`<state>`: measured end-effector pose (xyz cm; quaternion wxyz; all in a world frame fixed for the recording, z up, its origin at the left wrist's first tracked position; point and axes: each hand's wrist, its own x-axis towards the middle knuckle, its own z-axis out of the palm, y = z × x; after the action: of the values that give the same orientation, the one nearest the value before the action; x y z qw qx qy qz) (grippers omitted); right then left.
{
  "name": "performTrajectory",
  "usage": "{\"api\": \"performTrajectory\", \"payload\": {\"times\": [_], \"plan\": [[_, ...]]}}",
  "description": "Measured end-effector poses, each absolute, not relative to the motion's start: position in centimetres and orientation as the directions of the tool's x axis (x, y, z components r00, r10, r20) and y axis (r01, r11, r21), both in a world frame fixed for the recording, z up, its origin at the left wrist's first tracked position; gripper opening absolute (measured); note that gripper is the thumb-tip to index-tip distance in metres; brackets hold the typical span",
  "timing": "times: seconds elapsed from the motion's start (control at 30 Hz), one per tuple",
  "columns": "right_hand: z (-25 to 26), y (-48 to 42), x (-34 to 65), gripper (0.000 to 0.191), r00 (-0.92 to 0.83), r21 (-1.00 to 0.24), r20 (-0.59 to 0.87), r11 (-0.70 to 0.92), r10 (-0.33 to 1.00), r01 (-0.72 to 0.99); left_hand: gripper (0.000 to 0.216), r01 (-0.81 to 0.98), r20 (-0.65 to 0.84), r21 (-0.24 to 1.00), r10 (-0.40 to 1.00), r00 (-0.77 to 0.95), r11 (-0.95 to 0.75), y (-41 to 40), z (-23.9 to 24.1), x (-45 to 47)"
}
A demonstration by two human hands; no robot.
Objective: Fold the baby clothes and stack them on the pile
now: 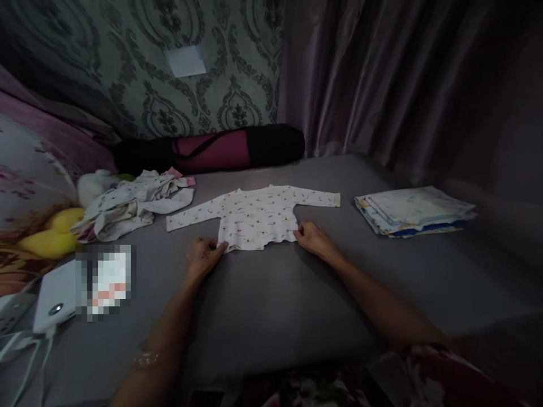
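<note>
A small white long-sleeved baby shirt (257, 217) with a scattered print lies spread out on the grey bed sheet (254, 305), its sleeves stretched to both sides and its hem toward me. At the lower left corner of the hem, my left hand (204, 253) pinches the cloth between thumb and fingers. My right hand (313, 237) grips the opposite hem corner, fingers closed on the fabric. The hem between the two hands is slightly wavy.
On the right sits a stack of folded cloths (418, 206). To the left are a heap of crumpled clothes (131, 206), a yellow plush toy (55, 234) and a white device (59, 294) with cables. A black and maroon long bag (212, 150) lies along the wall.
</note>
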<state>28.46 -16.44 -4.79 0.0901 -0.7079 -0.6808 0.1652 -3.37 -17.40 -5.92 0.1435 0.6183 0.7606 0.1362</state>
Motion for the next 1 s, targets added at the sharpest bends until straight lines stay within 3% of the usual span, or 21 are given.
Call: {"api": "performTrajectory", "payload": {"times": [0.2,0.3,0.4,0.67,0.87,1.0], "plan": [[-5.1,-16.2,28.2,0.019,0.050,-0.434,-0.070,-0.075,0.996,0.898,0.034,0.742,-0.001,0.649,0.975,-0.221,0.168,-17.8,-5.9,-3.0],[-4.8,-16.1,28.5,0.023,0.043,-0.493,-0.064,-0.069,0.997,0.867,0.040,0.710,0.100,0.700,0.974,-0.201,0.074,-17.8,-6.2,-3.1],[-4.4,-16.3,29.0,0.030,-0.019,-0.491,-0.053,-0.009,0.998,0.871,0.045,0.746,0.141,0.666,0.984,-0.106,-0.015,-18.0,-6.7,-3.5],[-4.4,-16.6,29.5,0.030,-0.091,-0.329,-0.102,0.052,0.991,0.943,0.040,0.843,0.134,0.531,0.991,0.019,-0.088,-17.9,-7.8,-4.6],[-4.4,-17.2,29.7,0.031,-0.123,-0.260,-0.106,0.092,0.987,0.961,0.043,0.842,0.145,0.526,0.988,0.045,-0.116,-17.8,-8.0,-5.0],[-4.2,-17.5,29.9,0.029,-0.145,-0.277,-0.091,0.115,0.985,0.954,0.045,0.841,0.146,0.528,0.988,0.044,-0.115,-18.0,-7.9,-4.9]]}}
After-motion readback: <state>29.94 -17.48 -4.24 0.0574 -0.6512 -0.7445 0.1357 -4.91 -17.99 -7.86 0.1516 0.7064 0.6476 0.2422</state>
